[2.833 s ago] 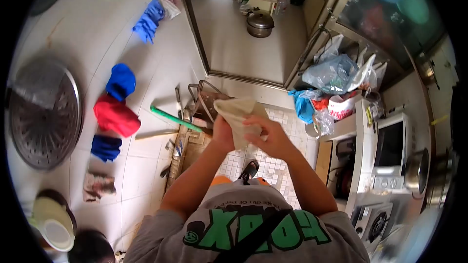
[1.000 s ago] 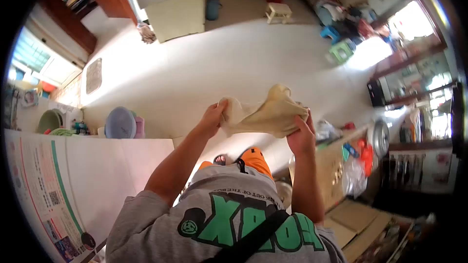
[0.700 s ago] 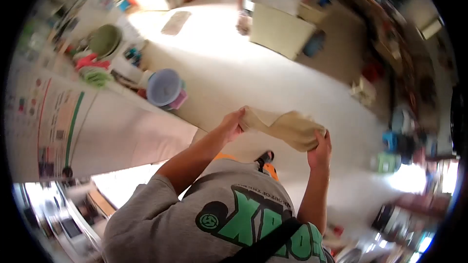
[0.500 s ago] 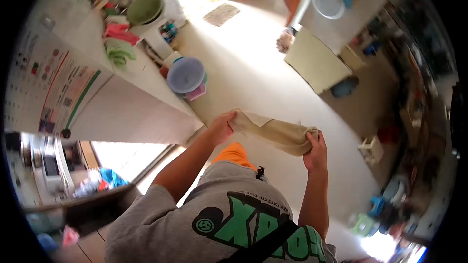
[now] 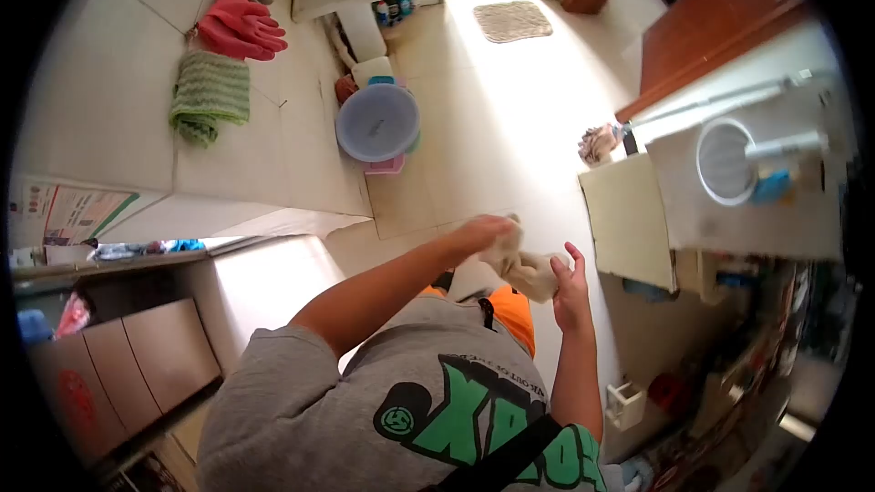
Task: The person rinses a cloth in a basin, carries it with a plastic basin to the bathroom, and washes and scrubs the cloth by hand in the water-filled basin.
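Near our orange shorts (image 5: 514, 317), our curled left hand (image 5: 485, 233) held the cream cloth (image 5: 533, 277) by its left end while our loosely spread right hand (image 5: 571, 293) touched its right, needing, we judged, a firmer pinch.

Wide head cam — looks fwd/down, close over shirt (image 5: 365, 369), at L hand (image 5: 483, 232), R hand (image 5: 571, 296) & floor (image 5: 510, 128)

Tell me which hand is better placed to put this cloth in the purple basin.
Probably your left hand: in view it's nearer the purple basin and, though blurred, seems to grip the cloth. Your right hand is farther off, fingers spread, at the cloth's other end.
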A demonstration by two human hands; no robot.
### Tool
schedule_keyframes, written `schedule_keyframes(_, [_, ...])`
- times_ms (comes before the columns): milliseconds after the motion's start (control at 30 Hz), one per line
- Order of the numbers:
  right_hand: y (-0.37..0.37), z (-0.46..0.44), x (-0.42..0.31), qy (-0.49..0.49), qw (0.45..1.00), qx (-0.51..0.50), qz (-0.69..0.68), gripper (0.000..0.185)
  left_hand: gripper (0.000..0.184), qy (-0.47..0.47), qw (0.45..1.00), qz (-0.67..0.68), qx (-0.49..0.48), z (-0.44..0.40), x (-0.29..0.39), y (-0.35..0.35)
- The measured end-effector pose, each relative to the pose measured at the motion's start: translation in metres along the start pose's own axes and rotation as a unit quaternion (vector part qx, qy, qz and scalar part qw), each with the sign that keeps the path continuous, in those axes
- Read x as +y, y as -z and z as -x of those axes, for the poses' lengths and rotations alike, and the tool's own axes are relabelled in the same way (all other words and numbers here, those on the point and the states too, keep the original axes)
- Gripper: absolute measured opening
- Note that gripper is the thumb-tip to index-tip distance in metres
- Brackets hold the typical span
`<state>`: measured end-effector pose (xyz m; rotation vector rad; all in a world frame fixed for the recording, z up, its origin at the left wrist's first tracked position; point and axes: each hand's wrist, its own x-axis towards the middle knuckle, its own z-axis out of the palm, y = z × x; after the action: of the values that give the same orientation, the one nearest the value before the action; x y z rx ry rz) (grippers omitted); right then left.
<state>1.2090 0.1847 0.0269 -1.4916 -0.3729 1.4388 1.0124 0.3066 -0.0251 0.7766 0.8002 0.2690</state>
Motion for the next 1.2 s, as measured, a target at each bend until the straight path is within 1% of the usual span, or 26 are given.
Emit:
schedule_keyframes(33, [0.000,-0.020,-0.008,-0.001,0.999,-0.031,-0.027,0.060,0.038,0.004,0.997,-0.057,-0.058,-0.021,0.010,-0.006])
schedule_keyframes(67, [0.003,-0.041,-0.014,-0.003,0.997,-0.063,-0.055,0.059,0.039,-0.002,0.993,-0.058,-0.104,-0.031,0.023,-0.018])
schedule_keyframes(100, [0.005,-0.067,-0.020,-0.003,0.995,-0.086,-0.049,0.056,0.041,-0.008,0.987,-0.060,-0.147,-0.039,0.038,-0.026])
schedule_keyframes(167, [0.007,-0.126,-0.032,-0.002,0.990,-0.136,-0.036,0.051,0.042,-0.037,0.991,-0.002,-0.132,-0.062,0.056,-0.017])
schedule_keyframes(200, [0.010,-0.153,-0.040,-0.022,0.989,-0.142,-0.024,0.044,0.042,-0.051,0.990,0.031,-0.124,-0.070,0.063,-0.014])
schedule_keyframes(233, [0.013,-0.180,-0.047,-0.039,0.988,-0.150,-0.010,0.042,0.040,-0.043,0.985,0.123,-0.111,-0.084,0.063,0.010])
schedule_keyframes(267, [0.014,-0.206,-0.055,-0.051,0.987,-0.151,0.000,0.040,0.035,-0.057,0.976,0.211,-0.004,-0.101,0.040,0.044])
schedule_keyframes(300, [0.014,-0.226,-0.065,-0.060,0.987,-0.150,0.014,0.039,0.029,-0.038,0.966,0.190,0.171,-0.104,0.038,0.068])
schedule_keyframes(333, [0.006,-0.238,-0.090,-0.053,0.987,-0.151,0.032,0.037,0.024,-0.019,0.941,0.144,0.305,-0.115,0.021,0.098])
schedule_keyframes(367, [0.001,-0.258,-0.104,-0.048,0.988,-0.139,0.056,0.037,0.020,0.005,0.917,0.110,0.384,-0.115,-0.007,0.133])
schedule_keyframes(400, [-0.003,-0.276,-0.116,-0.048,0.988,-0.125,0.082,0.037,0.019,0.038,0.888,0.132,0.439,-0.113,-0.035,0.164])
schedule_keyframes(433, [-0.003,-0.294,-0.125,-0.050,0.987,-0.110,0.110,0.037,0.016,0.069,0.873,0.200,0.440,-0.109,-0.066,0.197])
schedule_keyframes(500, [0.008,-0.333,-0.132,-0.057,0.981,-0.069,0.171,0.041,0.015,0.111,0.788,0.343,0.499,-0.100,-0.087,0.226])
schedule_keyframes(533, [0.007,-0.347,-0.138,-0.059,0.977,-0.053,0.200,0.041,0.016,0.117,0.774,0.348,0.516,-0.100,-0.094,0.238])
schedule_keyframes(633, [-0.002,-0.390,-0.139,-0.058,0.966,-0.010,0.253,0.043,0.019,0.126,0.738,0.366,0.553,-0.121,-0.108,0.303])
schedule_keyframes(733, [-0.013,-0.418,-0.135,-0.106,0.964,-0.016,0.245,0.043,0.026,0.134,0.707,0.402,0.567,-0.166,-0.145,0.376])
schedule_keyframes(767, [-0.020,-0.427,-0.130,-0.116,0.959,-0.019,0.258,0.040,0.029,0.135,0.696,0.411,0.573,-0.183,-0.162,0.404])
schedule_keyframes(833, [-0.030,-0.440,-0.118,-0.137,0.950,-0.029,0.278,0.034,0.036,0.131,0.672,0.430,0.588,-0.204,-0.161,0.435])
schedule_keyframes(900, [-0.037,-0.451,-0.104,-0.182,0.933,-0.033,0.309,0.033,0.044,0.118,0.650,0.447,0.603,-0.213,-0.107,0.453])
schedule_keyframes(1000, [-0.061,-0.467,-0.093,-0.214,0.907,-0.050,0.360,0.028,0.052,0.004,0.540,0.570,0.620,-0.231,-0.113,0.474])
schedule_keyframes(1100, [-0.065,-0.484,-0.094,-0.219,0.884,-0.085,0.404,0.025,0.055,-0.030,0.568,0.526,0.632,-0.231,-0.154,0.485])
schedule_keyframes(1200, [-0.079,-0.499,-0.101,-0.211,0.879,-0.086,0.419,0.024,0.054,-0.068,0.605,0.527,0.592,-0.227,-0.166,0.487])
